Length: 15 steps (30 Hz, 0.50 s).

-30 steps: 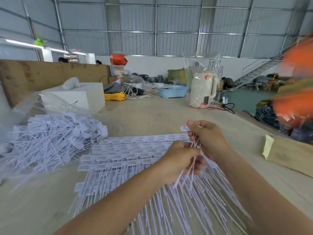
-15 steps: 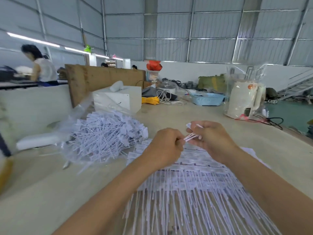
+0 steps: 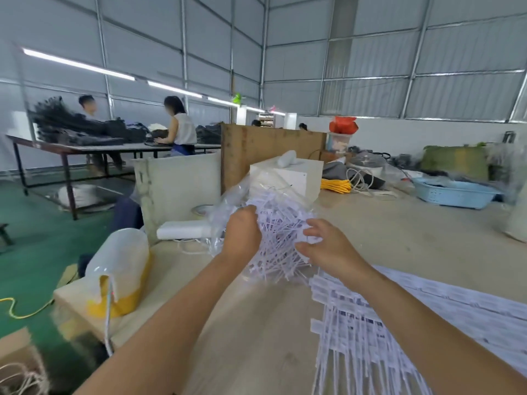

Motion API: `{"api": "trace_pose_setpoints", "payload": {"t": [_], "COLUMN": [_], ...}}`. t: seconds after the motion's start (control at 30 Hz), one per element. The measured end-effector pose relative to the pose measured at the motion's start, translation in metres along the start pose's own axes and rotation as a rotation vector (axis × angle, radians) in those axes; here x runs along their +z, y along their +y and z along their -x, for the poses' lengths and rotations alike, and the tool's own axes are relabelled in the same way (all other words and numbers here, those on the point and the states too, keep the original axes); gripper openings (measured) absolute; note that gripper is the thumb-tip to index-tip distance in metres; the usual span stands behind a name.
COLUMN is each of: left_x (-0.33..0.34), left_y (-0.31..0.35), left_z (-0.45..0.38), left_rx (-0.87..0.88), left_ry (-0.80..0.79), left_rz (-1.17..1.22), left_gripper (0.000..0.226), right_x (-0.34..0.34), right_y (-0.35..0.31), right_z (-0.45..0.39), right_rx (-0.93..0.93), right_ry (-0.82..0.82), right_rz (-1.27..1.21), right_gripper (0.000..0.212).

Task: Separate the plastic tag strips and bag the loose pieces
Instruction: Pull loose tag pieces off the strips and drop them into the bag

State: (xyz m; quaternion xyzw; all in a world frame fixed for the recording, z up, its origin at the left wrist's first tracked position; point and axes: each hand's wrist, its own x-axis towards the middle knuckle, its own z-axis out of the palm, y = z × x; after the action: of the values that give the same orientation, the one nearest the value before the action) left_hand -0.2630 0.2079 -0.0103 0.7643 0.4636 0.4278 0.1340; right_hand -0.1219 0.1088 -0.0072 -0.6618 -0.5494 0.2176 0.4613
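Observation:
A heap of loose white plastic tags [image 3: 282, 223] lies inside a clear plastic bag [image 3: 228, 201] on the table, straight ahead. My left hand [image 3: 242, 235] is at the bag's mouth on the left of the heap, its fingers curled on the plastic edge. My right hand [image 3: 325, 246] hovers at the heap's right side with fingers spread and relaxed, its fingertips at the tags. Sheets of joined tag strips [image 3: 370, 323] lie flat on the table under my right forearm and reach to the lower right.
A white box [image 3: 288, 178] stands just behind the bag. A white roll [image 3: 182, 233] and a clear jug with a yellow base [image 3: 119, 269] sit near the table's left edge. A blue basket [image 3: 453, 195] is at the far right. Two people [image 3: 179, 129] work at a far table.
My view has swung left from the strip sheets to the bag. Both hands have left the small bunch of tags they pinched and moved to the bag's heap.

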Motion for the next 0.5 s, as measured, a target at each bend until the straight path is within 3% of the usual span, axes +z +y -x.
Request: {"api": "trace_pose_setpoints", "payload": {"t": [0.2, 0.5], "left_x": [0.016, 0.034], "left_y": [-0.001, 0.005], "left_z": [-0.035, -0.024], "left_rx": [-0.069, 0.022], "left_ry": [-0.06, -0.188], "left_rz": [-0.113, -0.738], "left_gripper": [0.026, 0.035], "right_x": [0.0, 0.006], "right_y": [0.031, 0.041], "right_z": [0.011, 0.016], "right_rx": [-0.033, -0.09], "right_ry": [-0.119, -0.103], "right_rz": [0.24, 0.362], "right_gripper": [0.055, 0.05]}}
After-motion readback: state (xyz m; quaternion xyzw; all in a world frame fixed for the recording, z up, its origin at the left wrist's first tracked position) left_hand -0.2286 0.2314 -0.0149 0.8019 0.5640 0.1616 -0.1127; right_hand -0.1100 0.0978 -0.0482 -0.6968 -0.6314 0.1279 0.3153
